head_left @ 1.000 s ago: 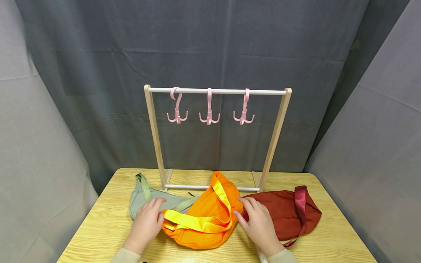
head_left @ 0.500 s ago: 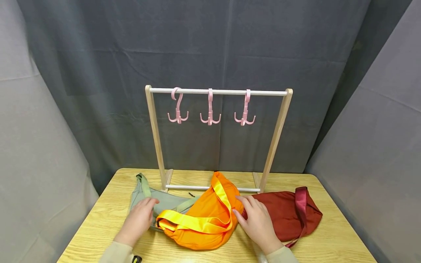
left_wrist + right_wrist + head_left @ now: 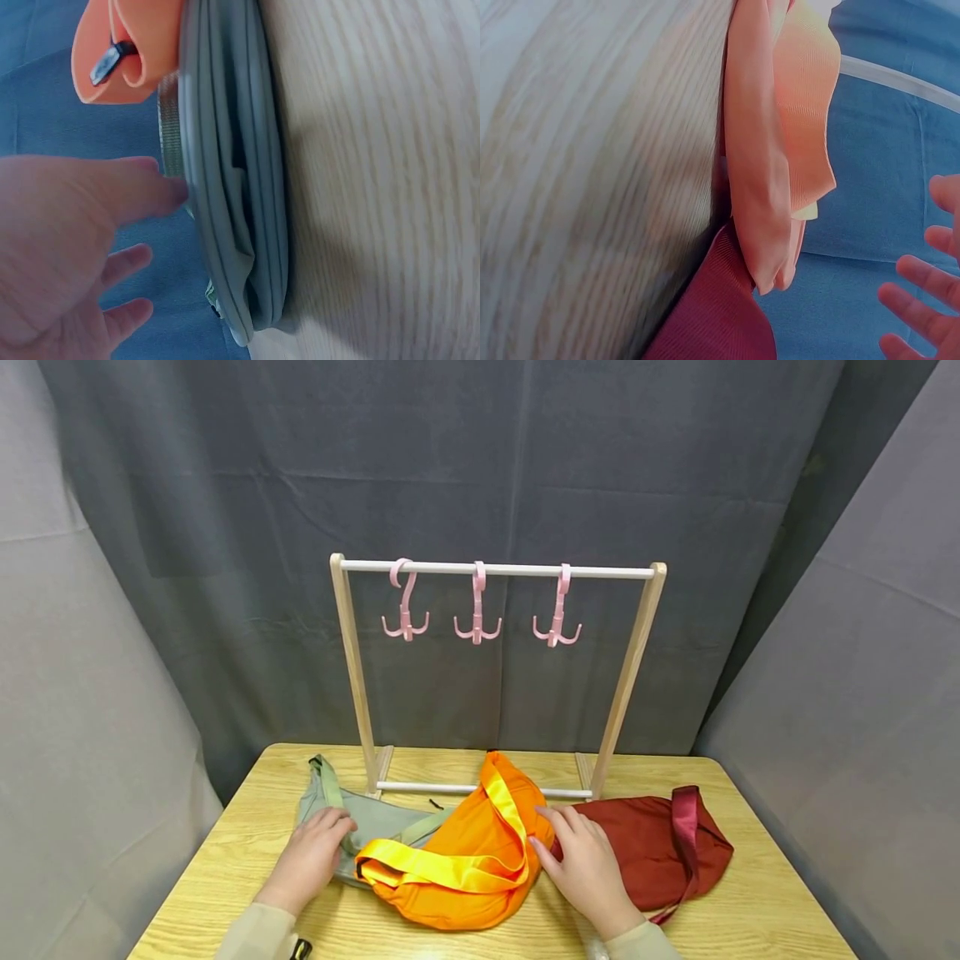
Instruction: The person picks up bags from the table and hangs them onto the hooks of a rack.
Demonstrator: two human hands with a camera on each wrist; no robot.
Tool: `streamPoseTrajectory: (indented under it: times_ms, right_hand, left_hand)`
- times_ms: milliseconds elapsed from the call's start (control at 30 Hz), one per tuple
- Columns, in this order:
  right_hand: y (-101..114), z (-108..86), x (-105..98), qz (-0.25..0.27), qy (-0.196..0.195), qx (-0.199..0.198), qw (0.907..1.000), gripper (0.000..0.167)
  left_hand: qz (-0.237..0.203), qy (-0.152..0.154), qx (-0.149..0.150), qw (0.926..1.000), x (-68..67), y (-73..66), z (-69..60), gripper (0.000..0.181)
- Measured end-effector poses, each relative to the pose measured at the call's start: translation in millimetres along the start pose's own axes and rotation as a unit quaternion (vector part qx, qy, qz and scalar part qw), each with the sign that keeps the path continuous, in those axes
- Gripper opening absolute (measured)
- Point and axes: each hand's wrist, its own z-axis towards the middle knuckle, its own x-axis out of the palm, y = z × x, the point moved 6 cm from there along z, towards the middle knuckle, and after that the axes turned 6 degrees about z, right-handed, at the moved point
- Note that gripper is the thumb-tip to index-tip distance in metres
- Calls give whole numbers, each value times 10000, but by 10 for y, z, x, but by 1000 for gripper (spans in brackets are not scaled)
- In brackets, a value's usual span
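Observation:
An orange shoulder bag (image 3: pixel 465 835) with a wide yellow-orange strap lies in the middle of the table, overlapping a grey-green bag (image 3: pixel 378 818) on its left. My left hand (image 3: pixel 310 856) is over the grey-green bag's near left part. In the left wrist view its thumb is at that bag's edge, and I cannot tell whether it touches; the other fingers are spread. Beside the orange bag's right end is my right hand (image 3: pixel 588 868), and the right wrist view shows its spread fingers (image 3: pixel 926 281) apart from the cloth. A dark red bag (image 3: pixel 652 843) lies right of it.
Behind the bags stands a wooden rack (image 3: pixel 630 668) with a white top bar (image 3: pixel 517 568). Three pink hooks hang there: left (image 3: pixel 406 610), middle (image 3: pixel 477 610) and right (image 3: pixel 558 610). A white lower bar (image 3: pixel 420 787) crosses near the tabletop (image 3: pixel 217 877). Grey curtains surround it.
My left hand has moved left, off the orange bag's left end and over the grey-green bag. That orange end now reaches a little further left. My right hand has barely moved.

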Motion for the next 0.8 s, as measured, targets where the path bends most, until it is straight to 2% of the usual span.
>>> streamPoseTrajectory:
  times_ms: [300,433,800]
  right_hand:
    - [-8,-23,26,47,34,25,10000,46]
    - [-6,-32,32,65,41,22,10000,46]
    - [24,-23,45,14,-5,-121,9999,46]
  left_hand:
    - [-8,292,177,9994,112,27,3,35]
    - [38,388,244,9989,117,19,10,35]
    - [300,562,634,9959,184,19,40,34]
